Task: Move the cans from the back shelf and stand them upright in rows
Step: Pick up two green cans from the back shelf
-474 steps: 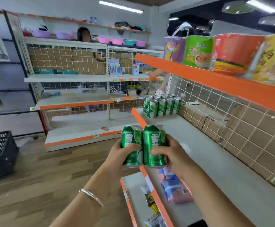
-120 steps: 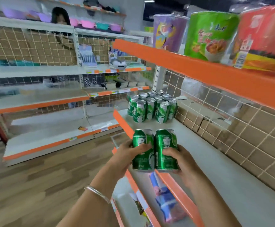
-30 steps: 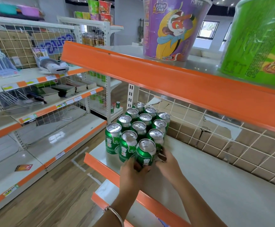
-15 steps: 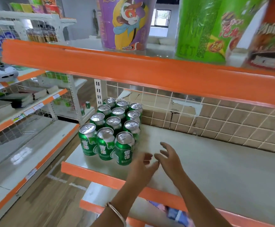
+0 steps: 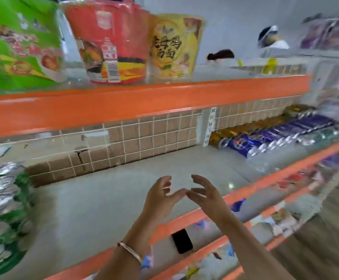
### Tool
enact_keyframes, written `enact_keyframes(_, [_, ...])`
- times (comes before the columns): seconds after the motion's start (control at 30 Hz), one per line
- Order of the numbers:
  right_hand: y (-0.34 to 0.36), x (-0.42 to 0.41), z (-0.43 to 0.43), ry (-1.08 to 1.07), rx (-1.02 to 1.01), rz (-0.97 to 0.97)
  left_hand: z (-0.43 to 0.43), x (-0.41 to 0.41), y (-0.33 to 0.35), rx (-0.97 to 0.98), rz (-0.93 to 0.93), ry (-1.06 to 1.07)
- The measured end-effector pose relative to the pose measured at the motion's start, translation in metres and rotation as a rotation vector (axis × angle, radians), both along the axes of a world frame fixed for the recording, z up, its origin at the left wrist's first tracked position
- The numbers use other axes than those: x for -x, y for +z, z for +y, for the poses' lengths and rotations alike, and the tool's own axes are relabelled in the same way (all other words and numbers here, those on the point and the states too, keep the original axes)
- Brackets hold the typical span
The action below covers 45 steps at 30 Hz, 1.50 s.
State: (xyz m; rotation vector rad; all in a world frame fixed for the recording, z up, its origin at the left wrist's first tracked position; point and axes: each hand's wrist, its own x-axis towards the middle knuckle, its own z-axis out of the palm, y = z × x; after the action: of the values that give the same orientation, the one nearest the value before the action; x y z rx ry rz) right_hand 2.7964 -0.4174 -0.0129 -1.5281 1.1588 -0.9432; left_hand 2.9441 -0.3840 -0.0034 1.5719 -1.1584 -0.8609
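at the shelf (image 5: 104,199) far left stood the green cans (image 5: 1,207), well apart from both hands: left hand (image 5: 160,196) and right hand (image 5: 203,196) empty, fingers loosely spread.

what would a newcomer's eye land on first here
Probably the three big noodle cups, green, red and yellow, lined up on the top shelf above its orange edge. Next come the empty left hand and right hand, fingers spread, hovering close together over the grey middle shelf. A cluster of green cans stands at that shelf's left end, with blurred blue and gold cans at its far right.
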Motion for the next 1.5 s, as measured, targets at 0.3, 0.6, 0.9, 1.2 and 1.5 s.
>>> enact_keyframes(0.3, [0.014,0.201,-0.027,-0.265,-0.045,-0.099,-0.063,0.196,0.015,0.014,0.053,-0.270])
enact_keyframes(0.6, [0.012,0.358,-0.055,-0.383,-0.040,-0.076,-0.110,0.359,0.025,0.031,0.064,-0.425])
enact_keyframes(0.9, [0.000,0.443,-0.082,-0.518,-0.120,-0.132,-0.163,0.461,0.006,-0.009,0.092,-0.538])
enact_keyframes(1.2, [-0.011,0.513,-0.172,-0.622,-0.245,-0.102,-0.262,0.543,-0.019,-0.107,0.064,-0.622])
enact_keyframes(1.5, [-0.004,0.563,-0.321,-0.543,-0.454,-0.164,-0.411,0.581,0.008,-0.083,-0.019,-0.608])
